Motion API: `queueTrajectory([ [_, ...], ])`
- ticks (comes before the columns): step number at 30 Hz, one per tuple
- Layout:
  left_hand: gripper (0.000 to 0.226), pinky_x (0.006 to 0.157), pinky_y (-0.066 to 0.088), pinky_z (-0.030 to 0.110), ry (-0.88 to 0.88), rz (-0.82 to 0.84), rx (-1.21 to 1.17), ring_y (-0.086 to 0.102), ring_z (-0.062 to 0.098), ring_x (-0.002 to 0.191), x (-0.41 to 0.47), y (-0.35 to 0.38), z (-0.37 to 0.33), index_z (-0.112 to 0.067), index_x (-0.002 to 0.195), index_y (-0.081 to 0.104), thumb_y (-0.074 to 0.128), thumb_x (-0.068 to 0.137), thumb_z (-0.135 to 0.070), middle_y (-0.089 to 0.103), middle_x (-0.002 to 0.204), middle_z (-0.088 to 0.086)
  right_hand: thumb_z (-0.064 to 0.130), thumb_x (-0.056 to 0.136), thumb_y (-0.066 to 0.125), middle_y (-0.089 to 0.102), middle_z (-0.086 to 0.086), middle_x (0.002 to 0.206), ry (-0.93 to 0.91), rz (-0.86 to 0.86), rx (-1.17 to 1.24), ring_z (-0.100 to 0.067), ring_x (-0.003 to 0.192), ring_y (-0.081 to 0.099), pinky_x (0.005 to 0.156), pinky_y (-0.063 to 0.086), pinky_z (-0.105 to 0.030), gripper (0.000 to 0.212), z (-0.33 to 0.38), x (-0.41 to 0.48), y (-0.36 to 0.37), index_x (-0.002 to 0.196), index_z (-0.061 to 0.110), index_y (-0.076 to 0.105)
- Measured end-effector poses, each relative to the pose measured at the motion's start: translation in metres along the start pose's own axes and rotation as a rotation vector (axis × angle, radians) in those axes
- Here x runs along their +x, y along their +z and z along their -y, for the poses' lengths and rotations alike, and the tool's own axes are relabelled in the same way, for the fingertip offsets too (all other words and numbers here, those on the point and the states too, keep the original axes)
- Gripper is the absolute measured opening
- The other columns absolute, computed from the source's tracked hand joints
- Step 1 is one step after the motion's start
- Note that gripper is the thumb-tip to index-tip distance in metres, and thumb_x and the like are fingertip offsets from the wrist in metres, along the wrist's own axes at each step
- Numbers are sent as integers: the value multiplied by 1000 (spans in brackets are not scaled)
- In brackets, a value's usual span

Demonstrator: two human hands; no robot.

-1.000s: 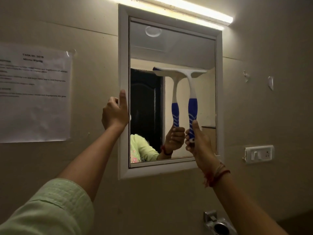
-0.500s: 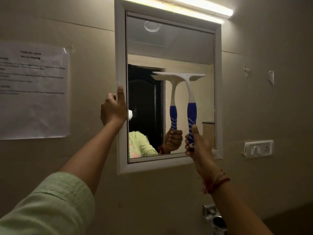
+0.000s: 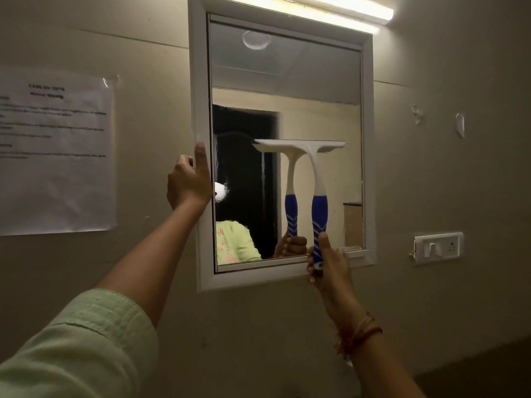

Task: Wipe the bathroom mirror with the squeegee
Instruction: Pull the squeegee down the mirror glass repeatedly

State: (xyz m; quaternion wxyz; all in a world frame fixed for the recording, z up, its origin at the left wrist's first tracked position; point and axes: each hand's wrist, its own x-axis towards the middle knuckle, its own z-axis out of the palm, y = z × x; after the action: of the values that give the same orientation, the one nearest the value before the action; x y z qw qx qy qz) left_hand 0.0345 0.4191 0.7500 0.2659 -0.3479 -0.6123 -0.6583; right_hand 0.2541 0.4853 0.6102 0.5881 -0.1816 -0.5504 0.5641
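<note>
Fingers (image 3: 311,267) of the right hand (image 3: 330,271) curl tight round the one squeegee (image 3: 319,211), its blade on the single mirror (image 3: 198,81) above them; the left hand (image 3: 188,182) holds the mirror's left edge.

You face a beige wall (image 3: 459,53): a lit tube light (image 3: 344,7) at the top, a printed sheet (image 3: 54,150) taped at left, a switch plate (image 3: 436,247) at right.

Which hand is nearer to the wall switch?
Right. The right hand, holding the squeegee, is left of the switch; the left hand holds the mirror at its far edge.
</note>
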Motion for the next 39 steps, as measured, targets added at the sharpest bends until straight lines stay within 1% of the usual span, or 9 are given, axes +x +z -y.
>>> queueTrajectory([
  [3,55,46,19,23,-2,-5,4,35,6,52,0,0,-1,-12,77,44,23,93,-60,39,59,-5,58,75,49,55,3,59,-4,2,36,-9,48,47,45,38,-22,46,14,9,4,83,13,58],
  [7,53,46,19,23,-4,-7,15,34,6,51,-1,-1,-2,-16,69,40,23,93,-60,38,58,-5,54,78,53,53,2,57,-7,-13,71,-8,47,46,45,39,-21,41,27,19,10,78,13,58],
  [10,54,47,20,22,-8,-7,13,33,7,51,-1,0,-2,-12,75,43,23,94,-59,37,58,-4,54,79,51,58,6,54,28,-7,85,-6,45,46,46,36,-23,40,8,6,6,77,16,60],
  [16,53,47,20,22,-13,-2,17,34,6,52,-2,-1,-3,-13,76,44,23,94,-58,38,59,-5,51,82,51,54,-2,66,164,-17,77,-12,53,46,48,37,-24,40,-32,-29,-11,82,12,58],
  [21,53,47,21,22,-12,8,16,34,7,51,-2,-2,-3,-13,76,43,22,94,-59,37,59,-5,49,85,51,53,2,59,80,6,141,-9,50,45,48,36,-23,36,-1,-10,-4,76,15,61],
  [24,53,47,20,22,-11,2,14,34,6,51,-3,-2,-4,-15,74,42,22,94,-59,37,59,-5,50,84,53,55,4,58,86,-2,142,-8,49,45,45,36,-21,37,-1,-4,-4,78,15,61],
  [31,54,47,20,22,-27,-8,14,33,5,51,-3,-1,-4,-12,79,44,23,94,-59,37,59,-6,54,68,60,56,-1,63,260,-9,177,-11,51,48,48,39,-24,44,-48,-34,-17,81,12,58],
  [35,55,47,20,22,-33,-2,25,33,5,52,-3,-2,-5,-11,79,45,23,94,-59,37,60,-6,54,68,59,54,2,62,213,47,220,-9,51,46,49,37,-23,44,-26,-18,-13,83,12,57],
  [39,55,47,21,22,-32,-3,35,33,4,52,-2,-2,-5,-11,80,45,22,94,-59,38,60,-6,58,68,56,53,1,62,178,-9,133,-9,49,45,48,37,-23,48,-32,-14,-16,81,12,57],
])
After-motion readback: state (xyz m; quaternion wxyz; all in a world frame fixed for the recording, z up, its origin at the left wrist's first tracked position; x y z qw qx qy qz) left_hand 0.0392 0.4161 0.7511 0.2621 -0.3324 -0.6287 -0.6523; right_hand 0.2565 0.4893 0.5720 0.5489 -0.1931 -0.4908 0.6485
